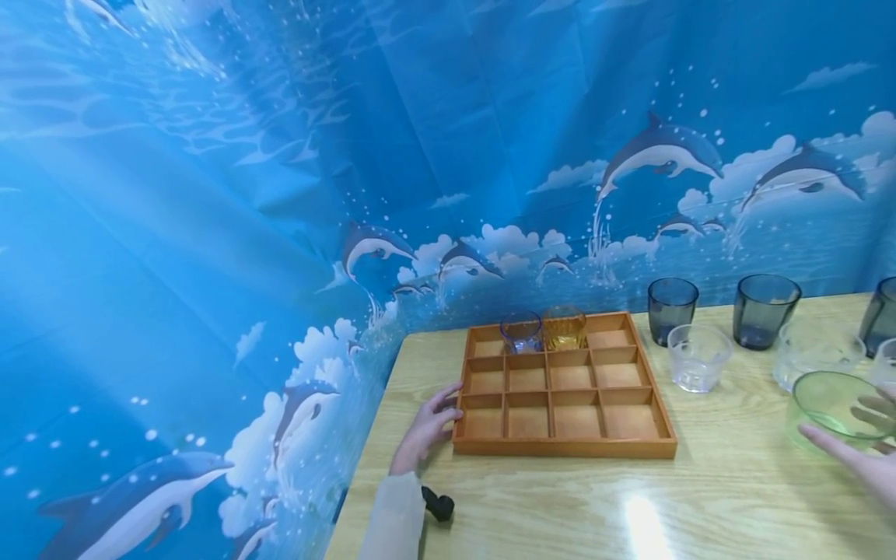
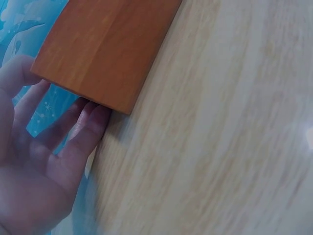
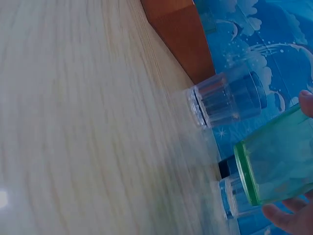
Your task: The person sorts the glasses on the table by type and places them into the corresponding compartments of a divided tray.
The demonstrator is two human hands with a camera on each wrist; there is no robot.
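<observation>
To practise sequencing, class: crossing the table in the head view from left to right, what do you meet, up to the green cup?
Left hand → wooden tray, with blue glass then amber glass inside → leftmost dark glass → leftmost clear glass → middle dark glass → green cup.

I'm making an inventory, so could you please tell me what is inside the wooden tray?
The wooden tray holds a blue cup and, right of it, an amber cup, both in the back row. The divider in front seems to hide their bottoms.

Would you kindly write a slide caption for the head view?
Left hand touches a compartmented wooden tray holding a blue glass and an amber glass; right hand grips a green cup.
</observation>
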